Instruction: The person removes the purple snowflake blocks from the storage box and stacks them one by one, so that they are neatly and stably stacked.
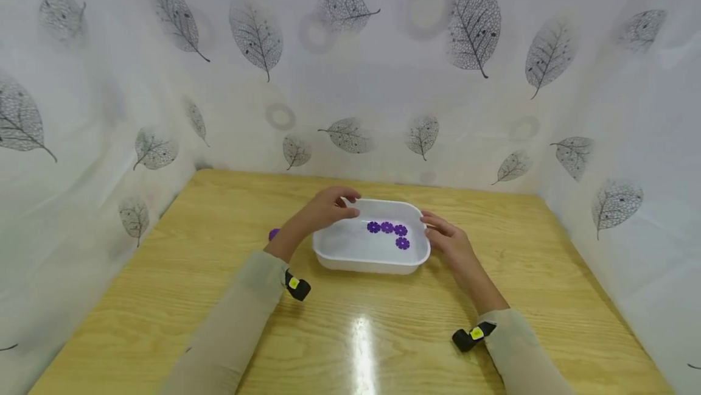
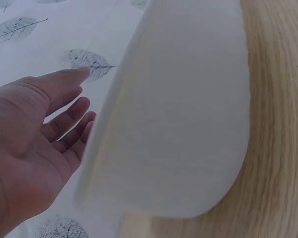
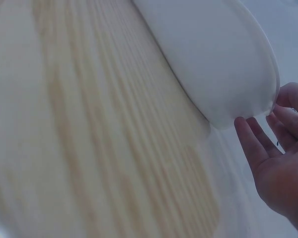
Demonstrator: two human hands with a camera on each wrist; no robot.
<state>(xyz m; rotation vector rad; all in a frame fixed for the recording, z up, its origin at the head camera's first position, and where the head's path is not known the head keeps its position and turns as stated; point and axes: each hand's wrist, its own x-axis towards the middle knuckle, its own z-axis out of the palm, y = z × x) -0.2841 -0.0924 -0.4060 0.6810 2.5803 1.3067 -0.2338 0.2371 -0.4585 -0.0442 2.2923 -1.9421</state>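
Head view, smooth rounded tray (image 1: 369, 266), left hand (image 1: 324, 209) half-spread, empty, right hand (image 1: 456, 248) perhaps gripping

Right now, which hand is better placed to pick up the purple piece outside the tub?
Probably the left hand: the purple piece lies on its side of the tub, much nearer to it. The right hand is at the tub's opposite end and would have to reach across.

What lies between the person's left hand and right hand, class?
In the head view, most of the white tray lies between the left hand and the right hand, with four purple flower-shaped pieces inside it.
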